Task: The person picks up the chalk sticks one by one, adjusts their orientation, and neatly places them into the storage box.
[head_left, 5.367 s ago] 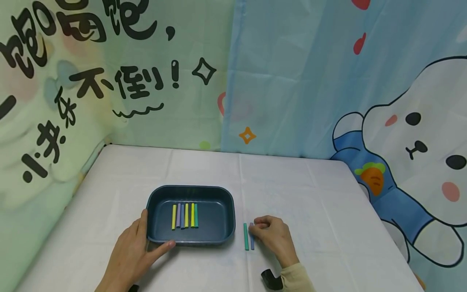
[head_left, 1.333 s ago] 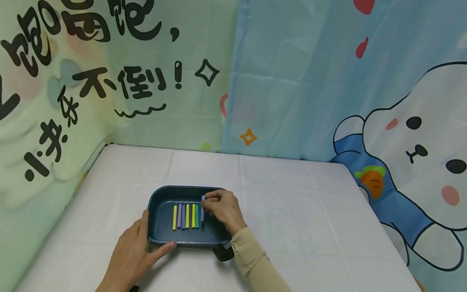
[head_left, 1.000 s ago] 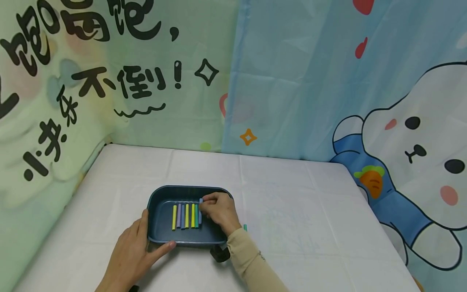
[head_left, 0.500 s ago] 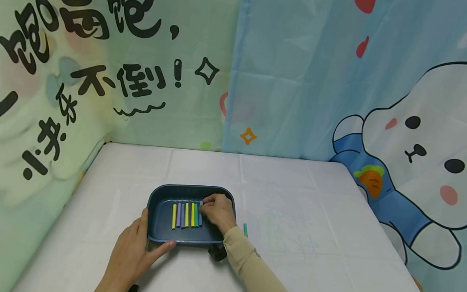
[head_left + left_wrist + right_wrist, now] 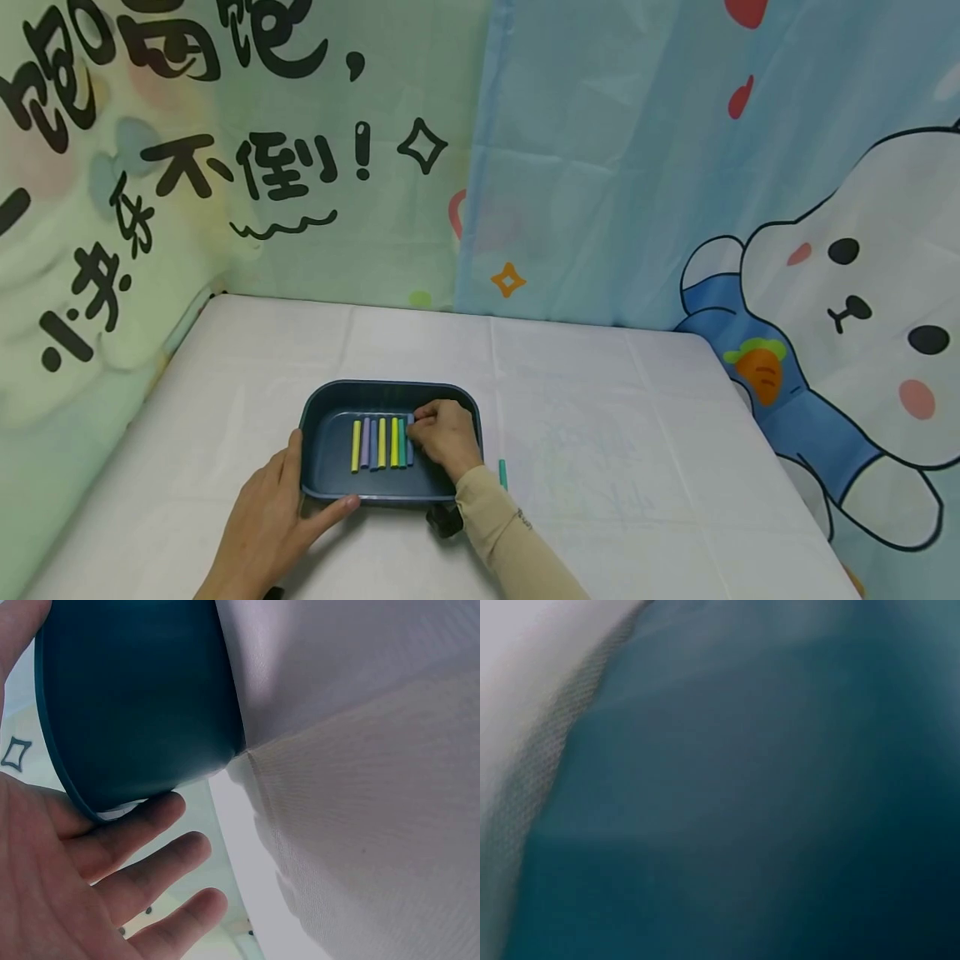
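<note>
A dark blue rectangular tray [image 5: 326, 479] holds a row of slim chalk-like sticks: yellow, purple, blue and green. At the right end of that row a blue chalk stick [image 5: 410, 454] lies beside the green chalk stick [image 5: 402, 442]. My right hand [image 5: 448, 437] reaches into the tray and pinches the blue stick near its upper part. My left hand [image 5: 262, 508] rests at the tray's near left corner, fingers along the left wall, thumb at the front edge. In the left wrist view three fingers [image 5: 154, 870] extend loosely beside the tray wall. The right wrist view is a blue blur.
Another green stick [image 5: 503, 473] lies on the white tablecloth [image 5: 600, 450] right of the tray, partly hidden by the right sleeve [image 5: 510, 533]. A black wrist device [image 5: 445, 521] hangs by the tray's front edge. Printed curtains [image 5: 585, 167] stand behind the table.
My right hand has brought the blue stick from the cloth at the right into the tray and set it against the row's green stick. My left hand stays at the tray corner.
</note>
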Tool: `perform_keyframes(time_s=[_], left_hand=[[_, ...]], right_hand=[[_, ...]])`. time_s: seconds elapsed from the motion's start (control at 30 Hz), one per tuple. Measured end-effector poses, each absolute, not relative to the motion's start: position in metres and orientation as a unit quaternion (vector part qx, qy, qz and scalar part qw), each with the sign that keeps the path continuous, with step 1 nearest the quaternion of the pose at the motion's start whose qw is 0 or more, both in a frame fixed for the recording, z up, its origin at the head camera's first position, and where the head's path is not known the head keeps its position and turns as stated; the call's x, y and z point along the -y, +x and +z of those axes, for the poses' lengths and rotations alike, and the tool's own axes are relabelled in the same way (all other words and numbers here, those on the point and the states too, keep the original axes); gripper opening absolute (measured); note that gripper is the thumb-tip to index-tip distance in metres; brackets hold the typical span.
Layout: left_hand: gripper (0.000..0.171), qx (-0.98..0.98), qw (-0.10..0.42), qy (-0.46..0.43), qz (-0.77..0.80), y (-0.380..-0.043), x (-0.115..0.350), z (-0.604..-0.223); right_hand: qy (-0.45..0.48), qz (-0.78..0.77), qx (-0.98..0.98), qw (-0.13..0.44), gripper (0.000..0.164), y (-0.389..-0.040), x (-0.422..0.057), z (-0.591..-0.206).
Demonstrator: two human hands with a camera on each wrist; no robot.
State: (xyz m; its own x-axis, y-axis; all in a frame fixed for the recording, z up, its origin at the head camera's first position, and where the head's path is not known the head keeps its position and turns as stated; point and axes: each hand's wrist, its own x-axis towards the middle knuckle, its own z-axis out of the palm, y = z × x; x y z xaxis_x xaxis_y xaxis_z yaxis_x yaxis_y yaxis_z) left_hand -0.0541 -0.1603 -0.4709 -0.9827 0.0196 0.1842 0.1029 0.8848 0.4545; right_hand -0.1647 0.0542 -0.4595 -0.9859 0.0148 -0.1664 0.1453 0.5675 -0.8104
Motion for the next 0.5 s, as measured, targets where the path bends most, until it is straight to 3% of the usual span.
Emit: perform_keyframes(time_s=[0.5], left_hand=[[0.120,0.966,0.092,-0.033,-0.239,-0.0539,0.1608,-0.4707]], right_hand=[[0.045,-0.441,-0.894,0.067,0.017,-0.1651,-0.0533,-0.4603]])
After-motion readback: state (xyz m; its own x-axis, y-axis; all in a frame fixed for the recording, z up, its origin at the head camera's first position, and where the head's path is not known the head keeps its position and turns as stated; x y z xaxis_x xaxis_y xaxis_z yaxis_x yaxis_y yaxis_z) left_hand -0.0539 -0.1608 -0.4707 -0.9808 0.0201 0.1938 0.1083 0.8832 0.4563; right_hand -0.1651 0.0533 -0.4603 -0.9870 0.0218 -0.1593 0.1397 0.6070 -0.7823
